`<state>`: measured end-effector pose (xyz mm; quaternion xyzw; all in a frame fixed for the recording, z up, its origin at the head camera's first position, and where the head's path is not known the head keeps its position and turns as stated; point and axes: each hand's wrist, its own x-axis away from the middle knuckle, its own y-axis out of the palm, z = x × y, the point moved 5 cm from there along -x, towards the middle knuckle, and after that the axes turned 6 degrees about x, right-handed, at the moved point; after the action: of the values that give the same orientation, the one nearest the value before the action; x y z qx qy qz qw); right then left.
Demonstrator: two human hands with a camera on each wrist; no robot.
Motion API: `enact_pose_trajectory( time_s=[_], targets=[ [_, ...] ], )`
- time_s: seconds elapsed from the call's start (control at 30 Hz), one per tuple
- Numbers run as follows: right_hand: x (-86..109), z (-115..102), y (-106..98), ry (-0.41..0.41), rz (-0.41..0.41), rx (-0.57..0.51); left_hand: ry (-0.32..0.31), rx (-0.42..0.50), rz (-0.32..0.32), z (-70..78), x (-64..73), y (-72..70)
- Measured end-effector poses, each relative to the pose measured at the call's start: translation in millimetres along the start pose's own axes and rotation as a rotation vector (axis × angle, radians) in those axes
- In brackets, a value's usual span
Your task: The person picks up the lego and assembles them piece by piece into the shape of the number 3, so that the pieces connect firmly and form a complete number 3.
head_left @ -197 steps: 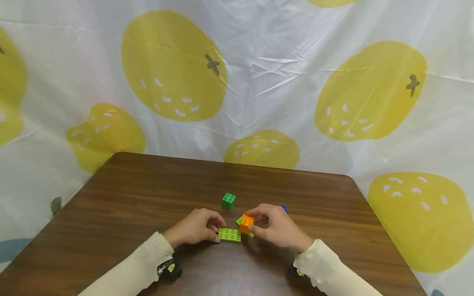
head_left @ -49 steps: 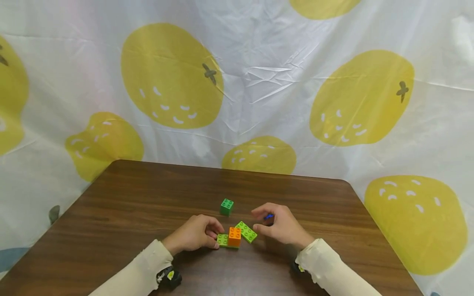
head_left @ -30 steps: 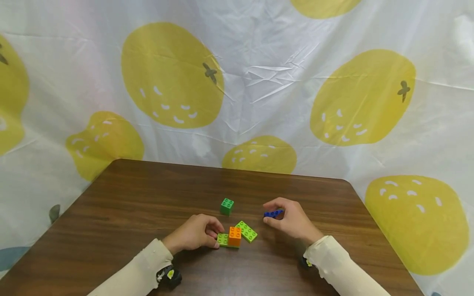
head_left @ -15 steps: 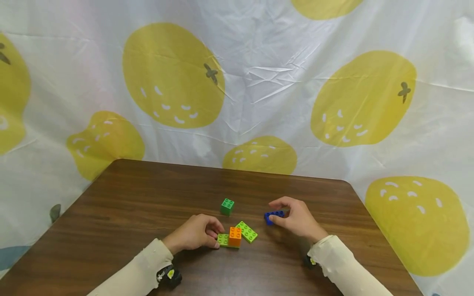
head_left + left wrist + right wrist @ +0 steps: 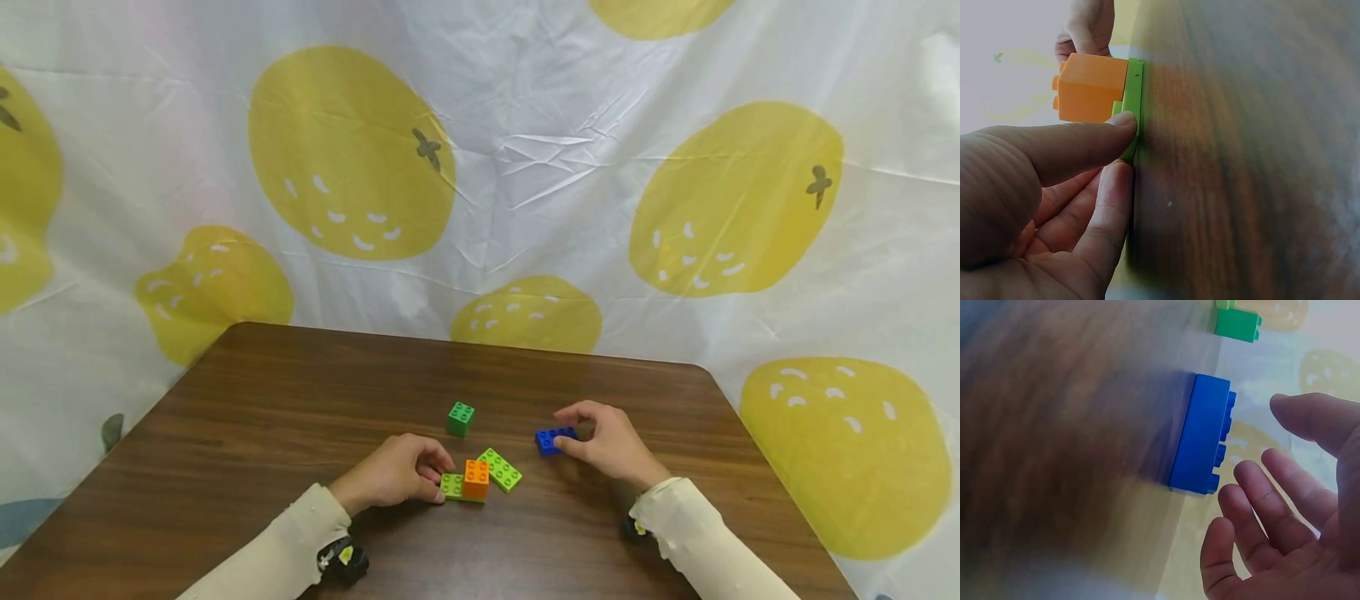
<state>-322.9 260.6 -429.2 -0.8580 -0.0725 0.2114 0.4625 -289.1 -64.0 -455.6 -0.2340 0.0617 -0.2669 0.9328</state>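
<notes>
My left hand [image 5: 393,471] pinches the left end of a lime green flat building plate [image 5: 452,485] between thumb and fingertips, down on the table. An orange square brick [image 5: 476,479] stands on that plate's right half, studs up; the left wrist view shows the brick [image 5: 1091,87] seated on the plate. My right hand [image 5: 603,442] hovers beside a blue rectangular brick [image 5: 549,442], which lies studs up on the table. In the right wrist view, a gap shows between the relaxed fingers and the blue brick [image 5: 1200,437].
A second lime plate [image 5: 501,470] lies at a slant just behind and right of the orange brick. Farther back stands a green square brick [image 5: 460,419]. The brown wooden table [image 5: 337,367] ends at a fruit-patterned curtain [image 5: 517,208].
The orange brick went from my right hand onto the held plate. My right hand then moved right to the blue brick, turned it studs up and let it go. The left hand keeps its grip.
</notes>
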Motion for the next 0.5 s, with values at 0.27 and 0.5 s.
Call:
enact_pose_trajectory(
  time_s=[0.27,0.5],
  targets=[
    [-0.6,10,1,0.026,-0.044,0.006,-0.004,-0.002,0.000,0.4,0.7,-0.3],
    [-0.5,13,2,0.035,-0.070,0.008,-0.005,-0.008,0.000,1.4,1.4,-0.5]
  ],
)
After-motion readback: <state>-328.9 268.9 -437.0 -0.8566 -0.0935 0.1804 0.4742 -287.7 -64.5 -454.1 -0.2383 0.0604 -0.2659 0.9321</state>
